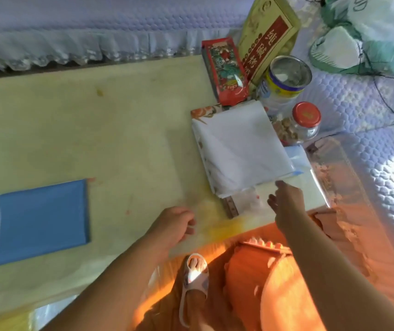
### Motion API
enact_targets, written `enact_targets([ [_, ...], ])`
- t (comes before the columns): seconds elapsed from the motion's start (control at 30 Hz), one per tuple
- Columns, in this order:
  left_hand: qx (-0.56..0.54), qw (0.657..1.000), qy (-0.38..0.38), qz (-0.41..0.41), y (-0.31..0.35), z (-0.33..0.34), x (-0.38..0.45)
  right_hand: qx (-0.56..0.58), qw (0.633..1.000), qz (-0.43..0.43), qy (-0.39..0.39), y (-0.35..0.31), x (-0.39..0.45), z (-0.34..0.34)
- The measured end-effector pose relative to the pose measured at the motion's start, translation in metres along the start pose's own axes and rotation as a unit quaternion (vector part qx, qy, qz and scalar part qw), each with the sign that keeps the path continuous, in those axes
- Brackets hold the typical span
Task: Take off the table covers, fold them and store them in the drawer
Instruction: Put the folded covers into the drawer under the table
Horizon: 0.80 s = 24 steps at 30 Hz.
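While your right hand (pixel 287 201) reaches out with its fingers extended and loosely spread, the fingertips land at the near edge of the folded white cover (pixel 241 149), which lies just beyond that hand on the pale yellow tabletop (pixel 119 120) — I'd judge you are about to lift or square the stack, since it sits on top of a further folded sheet (pixel 306 194) whose edge shows under your fingers, with a bluish layer (pixel 298 161) sticking out just past your right hand. Your left hand (pixel 177 225) hangs nearer to you with its fingers curled; whether they pinch a thin clear film at the table's edge or hold nothing, I cannot tell. Well off past your left hand lies a blue folded cloth (pixel 43 220), flat and apart, probably a cover already folded and waiting for the drawer, which is not in view. Beyond the white cover, goods are crowded together at the table's end, likely pushed there to free the surface: a red packet (pixel 224 70) whose print is too blurred to read, a yellow box (pixel 270 41) with large Chinese characters on a red panel, only the first, 纯, being legible, a tin (pixel 284 84) with a blue band, and a red-lidded jar (pixel 303 125) — its lid mark is unreadable
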<state>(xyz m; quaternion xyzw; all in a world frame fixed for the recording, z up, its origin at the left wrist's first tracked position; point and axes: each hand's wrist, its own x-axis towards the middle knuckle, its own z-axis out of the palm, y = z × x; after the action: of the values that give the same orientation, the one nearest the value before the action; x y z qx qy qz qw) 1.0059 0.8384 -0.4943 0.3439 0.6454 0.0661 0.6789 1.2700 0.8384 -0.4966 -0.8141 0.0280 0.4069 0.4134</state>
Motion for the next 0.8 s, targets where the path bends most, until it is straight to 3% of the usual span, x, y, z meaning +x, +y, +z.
enact_targets([
  [0.1,-0.040,0.999,0.013,0.008,0.046,0.038,0.042,0.149,0.976,0.152,-0.051,-0.037,0.045,0.004],
  [0.17,-0.065,0.998,0.023,-0.006,0.065,0.054,0.070,0.216,0.950,0.197,-0.111,-0.043,0.059,0.013],
  [0.23,-0.109,0.993,0.027,-0.035,0.079,0.063,0.092,0.208,0.948,0.212,-0.114,-0.042,0.066,0.022],
  [0.43,-0.147,0.983,0.075,-0.077,0.102,0.082,0.123,0.184,0.948,0.236,-0.105,-0.043,0.066,0.027],
  [0.57,-0.177,0.979,0.060,-0.080,0.108,0.086,0.122,0.194,0.950,0.211,-0.123,-0.042,0.057,0.025],
  [0.7,-0.167,0.982,0.083,-0.026,0.116,0.092,0.115,0.186,0.956,0.183,-0.137,-0.039,0.055,0.018],
  [0.8,-0.237,0.971,0.035,-0.005,0.126,0.101,0.102,0.173,0.959,0.169,-0.146,-0.039,0.050,0.014],
])
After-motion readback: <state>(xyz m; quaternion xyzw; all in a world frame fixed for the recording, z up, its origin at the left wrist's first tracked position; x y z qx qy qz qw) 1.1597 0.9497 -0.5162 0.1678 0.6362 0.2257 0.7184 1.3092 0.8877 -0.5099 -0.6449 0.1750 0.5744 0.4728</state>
